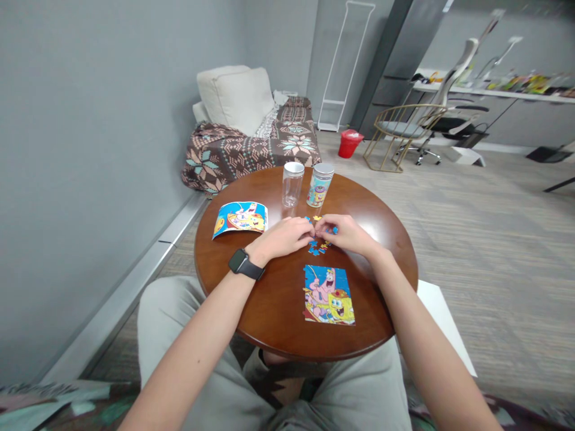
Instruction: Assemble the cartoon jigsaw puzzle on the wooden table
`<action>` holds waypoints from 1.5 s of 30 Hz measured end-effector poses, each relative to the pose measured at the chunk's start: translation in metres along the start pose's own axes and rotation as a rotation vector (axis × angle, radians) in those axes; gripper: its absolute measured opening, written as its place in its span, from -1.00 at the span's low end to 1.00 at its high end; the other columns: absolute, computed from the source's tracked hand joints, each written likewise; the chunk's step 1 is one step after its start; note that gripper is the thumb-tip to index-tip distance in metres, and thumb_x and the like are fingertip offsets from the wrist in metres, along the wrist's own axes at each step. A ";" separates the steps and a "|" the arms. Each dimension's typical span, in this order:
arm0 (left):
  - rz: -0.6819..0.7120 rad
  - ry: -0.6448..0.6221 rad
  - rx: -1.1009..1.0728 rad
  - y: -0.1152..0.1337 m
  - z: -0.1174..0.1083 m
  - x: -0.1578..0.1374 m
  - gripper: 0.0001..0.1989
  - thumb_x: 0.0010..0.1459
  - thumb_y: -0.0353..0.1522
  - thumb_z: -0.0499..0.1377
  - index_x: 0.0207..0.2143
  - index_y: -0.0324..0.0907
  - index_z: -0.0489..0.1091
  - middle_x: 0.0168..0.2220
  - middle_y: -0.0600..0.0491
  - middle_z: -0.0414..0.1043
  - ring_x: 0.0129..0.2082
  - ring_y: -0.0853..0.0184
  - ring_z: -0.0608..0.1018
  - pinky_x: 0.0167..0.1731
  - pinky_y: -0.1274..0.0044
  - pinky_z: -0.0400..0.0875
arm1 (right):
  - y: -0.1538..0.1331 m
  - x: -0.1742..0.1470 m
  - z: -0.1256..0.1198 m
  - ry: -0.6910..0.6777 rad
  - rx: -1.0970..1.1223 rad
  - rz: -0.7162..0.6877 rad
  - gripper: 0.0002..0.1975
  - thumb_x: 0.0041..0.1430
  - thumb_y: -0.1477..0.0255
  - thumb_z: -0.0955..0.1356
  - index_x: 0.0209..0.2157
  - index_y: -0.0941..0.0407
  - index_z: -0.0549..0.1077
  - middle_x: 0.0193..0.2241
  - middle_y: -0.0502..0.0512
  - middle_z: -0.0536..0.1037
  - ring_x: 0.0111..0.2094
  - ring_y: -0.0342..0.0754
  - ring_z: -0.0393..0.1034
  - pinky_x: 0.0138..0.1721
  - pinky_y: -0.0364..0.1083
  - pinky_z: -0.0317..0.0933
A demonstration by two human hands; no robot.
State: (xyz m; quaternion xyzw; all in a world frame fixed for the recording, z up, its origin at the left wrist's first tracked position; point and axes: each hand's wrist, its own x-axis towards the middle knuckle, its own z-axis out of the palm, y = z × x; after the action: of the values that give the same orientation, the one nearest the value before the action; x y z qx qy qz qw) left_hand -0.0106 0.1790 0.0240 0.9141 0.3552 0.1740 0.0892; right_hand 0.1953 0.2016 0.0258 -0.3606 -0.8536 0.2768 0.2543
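Grip: left hand (291, 233), right hand (347, 232) curled, contents can't tell | both among loose pieces (315, 250) | joined puzzle (329, 296) nearer body

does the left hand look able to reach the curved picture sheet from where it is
Likely yes: the left hand is close beside the picture sheet, and nothing appears to stand between them.

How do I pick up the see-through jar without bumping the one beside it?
Probably around its upright round wall, under the white lid, coming from the left: the see-through jar has the patterned can close on its right.
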 end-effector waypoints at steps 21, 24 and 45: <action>-0.024 0.031 -0.048 0.001 -0.004 0.002 -0.84 0.23 -0.41 0.05 -0.30 -0.20 0.43 -0.31 0.03 0.48 -0.27 0.31 0.48 -0.21 0.49 0.31 | 0.017 0.004 0.000 0.006 -0.127 -0.027 -0.92 0.00 0.53 0.37 -0.41 0.13 0.53 -0.40 0.05 0.52 -0.37 -0.11 0.41 -0.25 -0.12 0.29; -0.075 -0.022 -0.042 0.018 -0.020 -0.010 -0.86 0.20 -0.44 0.06 -0.34 -0.21 0.42 -0.34 0.04 0.47 -0.33 0.33 0.47 -0.28 0.52 0.31 | -0.003 -0.005 -0.005 0.032 -0.196 -0.085 -0.89 0.07 0.53 0.34 -0.39 0.12 0.53 -0.35 0.08 0.51 -0.31 -0.07 0.41 -0.19 -0.09 0.28; 0.247 -0.287 0.002 0.065 -0.019 -0.062 -0.85 0.25 -0.33 0.12 -0.15 -0.10 0.43 -0.20 0.06 0.48 -0.19 0.33 0.49 -0.16 0.51 0.31 | -0.060 -0.123 0.051 0.073 -0.068 0.018 -0.86 0.25 0.47 0.27 -0.29 0.06 0.47 -0.21 0.14 0.50 -0.14 0.01 0.39 -0.11 -0.01 0.30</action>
State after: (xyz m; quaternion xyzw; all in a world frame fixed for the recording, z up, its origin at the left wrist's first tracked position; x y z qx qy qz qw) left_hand -0.0200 0.0896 0.0441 0.9663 0.2238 0.0514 0.1161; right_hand 0.2097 0.0590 -0.0005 -0.3866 -0.8494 0.2367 0.2703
